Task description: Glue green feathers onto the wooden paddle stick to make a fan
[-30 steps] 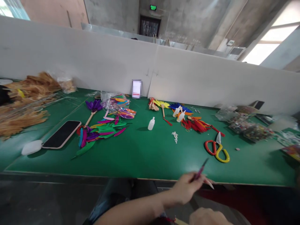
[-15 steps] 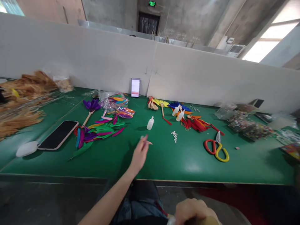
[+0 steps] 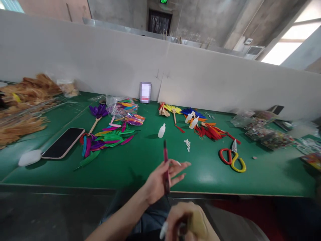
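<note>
Above the near edge of the green table (image 3: 140, 164), a slim maroon tool (image 3: 165, 154) with a dark tip is held by the left hand (image 3: 156, 182). The tool is gripped at its middle while the other fingers are spread, and its tip is pointed away from the body. Below the table edge, a tan piece (image 3: 199, 226) is gripped in the curled fingers of the right hand (image 3: 182, 209); its form is blurred and cannot be made out for certain.

The step in hand is judged to be a fine one, with the tool kept ready and the piece supported in the other hand. The two are held apart. For the next move, a steady piece and a settled, closer pinch on the tool would be called for, with its tip kept off the fingers.

On the table, a small white bottle (image 3: 162, 131) is stood upright beyond the tool's tip, and small white bits (image 3: 188, 145) are scattered in a loose heap to its right. Farther right, scissors (image 3: 234, 146) are laid with the blades pointed away. To the left, coloured feathers (image 3: 112, 134) are spread near a phone (image 3: 64, 143), by which nothing is touched but a white case.
</note>
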{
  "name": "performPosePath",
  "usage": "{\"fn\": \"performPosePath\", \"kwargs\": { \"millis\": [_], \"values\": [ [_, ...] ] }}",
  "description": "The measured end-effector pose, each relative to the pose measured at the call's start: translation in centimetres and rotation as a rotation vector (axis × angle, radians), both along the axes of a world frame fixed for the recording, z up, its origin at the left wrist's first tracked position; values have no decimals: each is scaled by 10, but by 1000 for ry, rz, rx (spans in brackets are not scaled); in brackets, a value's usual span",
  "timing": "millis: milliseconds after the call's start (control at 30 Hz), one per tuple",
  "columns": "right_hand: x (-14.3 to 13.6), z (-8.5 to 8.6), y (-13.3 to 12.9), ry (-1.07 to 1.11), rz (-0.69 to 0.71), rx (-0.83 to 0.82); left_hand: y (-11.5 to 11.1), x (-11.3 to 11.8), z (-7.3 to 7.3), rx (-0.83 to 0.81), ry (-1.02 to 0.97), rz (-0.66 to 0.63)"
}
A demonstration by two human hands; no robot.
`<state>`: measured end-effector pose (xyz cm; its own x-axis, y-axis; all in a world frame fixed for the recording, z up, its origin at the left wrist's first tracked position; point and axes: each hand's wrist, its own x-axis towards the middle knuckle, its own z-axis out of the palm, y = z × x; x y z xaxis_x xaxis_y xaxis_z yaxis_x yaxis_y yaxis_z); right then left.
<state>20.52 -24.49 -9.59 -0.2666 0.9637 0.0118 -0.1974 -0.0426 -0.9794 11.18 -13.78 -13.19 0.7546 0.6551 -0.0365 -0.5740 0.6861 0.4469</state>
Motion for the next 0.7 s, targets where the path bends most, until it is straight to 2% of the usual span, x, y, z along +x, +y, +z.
{"fn": "performPosePath", "kwargs": {
  "millis": [67,200,333,433,500,633,700],
  "values": [
    [-9,-4,17,121,33,-1,10,-15,3,-75,-98,16],
    [-8,-23,51,158,119,37,22,-47,2,-115,-153,17],
    [20,-39,67,71,-294,-87,38,-83,-1,-106,-108,127],
    [31,-41,68,46,-408,-115,47,-97,-1,-104,-67,207],
    [27,-39,68,69,-344,-101,49,-96,0,-111,-48,232],
    [1,-38,66,90,-25,-106,48,-86,2,-131,45,306],
    [-13,-40,66,80,25,-73,50,-87,1,-138,119,398]
  ]
}}
